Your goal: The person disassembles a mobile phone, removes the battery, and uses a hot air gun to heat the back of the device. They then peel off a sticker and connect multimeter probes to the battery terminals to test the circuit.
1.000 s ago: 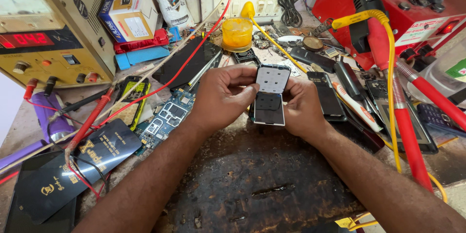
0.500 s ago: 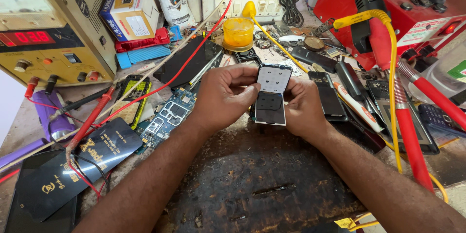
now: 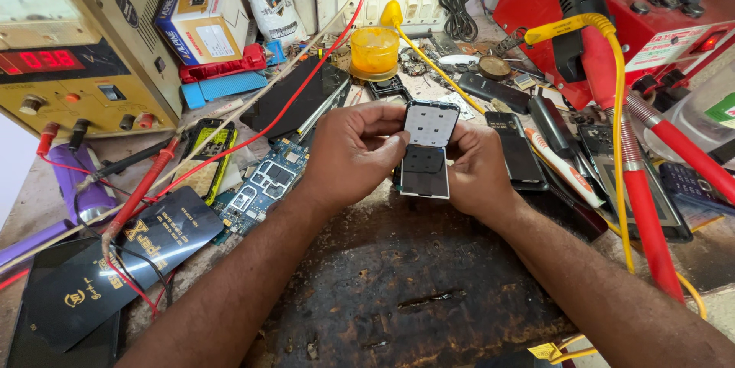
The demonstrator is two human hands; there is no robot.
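1 head-worn view looks steeply down and forward from close above the workbench [image 3: 398, 307]. The left hand [image 3: 348, 155] and right hand [image 3: 476, 173] sit at frame centre; forearms enter from the lower edge.

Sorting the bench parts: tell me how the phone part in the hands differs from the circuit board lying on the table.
The phone part is held off the table by the left hand and right hand; the blue circuit board lies flat, untouched. The part shows smooth white and dark panels; the board is crowded with components. Both are flat and roughly rectangular.
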